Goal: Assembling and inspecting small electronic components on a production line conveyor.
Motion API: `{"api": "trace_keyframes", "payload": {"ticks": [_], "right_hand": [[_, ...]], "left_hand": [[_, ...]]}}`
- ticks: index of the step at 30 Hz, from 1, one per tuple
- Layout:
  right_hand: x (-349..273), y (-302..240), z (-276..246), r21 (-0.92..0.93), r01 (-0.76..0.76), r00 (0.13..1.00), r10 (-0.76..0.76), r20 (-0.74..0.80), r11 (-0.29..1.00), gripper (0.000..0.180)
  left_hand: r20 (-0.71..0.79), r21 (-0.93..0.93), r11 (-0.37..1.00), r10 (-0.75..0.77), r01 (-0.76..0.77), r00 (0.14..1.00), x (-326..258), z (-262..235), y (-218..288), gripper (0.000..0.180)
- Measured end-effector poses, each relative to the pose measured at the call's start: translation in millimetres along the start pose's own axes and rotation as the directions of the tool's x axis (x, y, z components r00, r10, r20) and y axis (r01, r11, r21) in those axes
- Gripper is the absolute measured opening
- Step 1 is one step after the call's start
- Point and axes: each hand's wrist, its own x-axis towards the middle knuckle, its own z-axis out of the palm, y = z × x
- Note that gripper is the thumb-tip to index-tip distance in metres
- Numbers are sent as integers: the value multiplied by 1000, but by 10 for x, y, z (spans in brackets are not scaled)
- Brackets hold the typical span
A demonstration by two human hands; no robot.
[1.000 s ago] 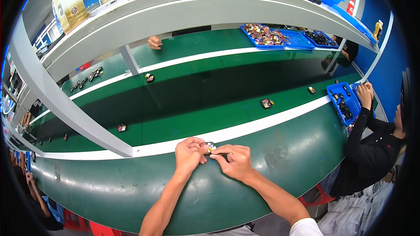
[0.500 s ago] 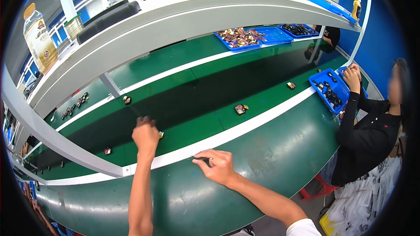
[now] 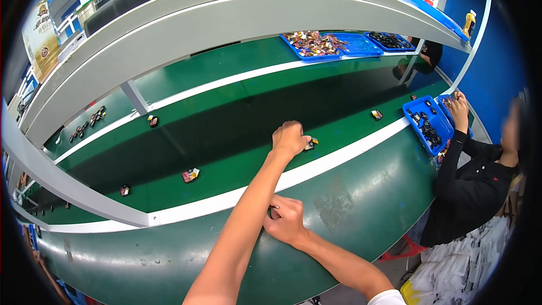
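Note:
My left hand (image 3: 289, 138) reaches across the belt with its fingers curled. Its thumb lies beside a small black piece with a yellow-and-white tab (image 3: 310, 144), which the hand partly covers. What those curled fingers hold, if anything, is hidden. Below, my right hand (image 3: 286, 219) is closed over the near green tabletop (image 3: 350, 186), partly behind my left forearm. A small dark bit shows between its thumb and forefinger, too little to name. A similar red-and-black piece (image 3: 191, 175) lies on the belt further left.
More small pieces lie along the green belt (image 3: 226, 118), one at the right (image 3: 377, 115). Blue trays (image 3: 354, 44) of parts stand at the back. At the right a person (image 3: 474, 161) works over another blue tray (image 3: 429, 124). A grey shelf (image 3: 271, 14) and its post span above.
My left hand has moved right along the belt, from near the red-and-black piece to the piece with the yellow tab. My right hand has curled tighter. The view has shifted slightly.

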Motion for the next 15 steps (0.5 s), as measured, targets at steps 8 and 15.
{"api": "trace_keyframes", "payload": {"ticks": [8,15], "right_hand": [[7,8,12,6,47,999,-47,11,999,17],[-4,20,-2,-4,-23,999,23,46,1000,17]], "left_hand": [[30,-127,990,-61,65,998,-20,80,-54,27],[62,-6,1000,-27,28,998,-34,-10,-22,25]]}}
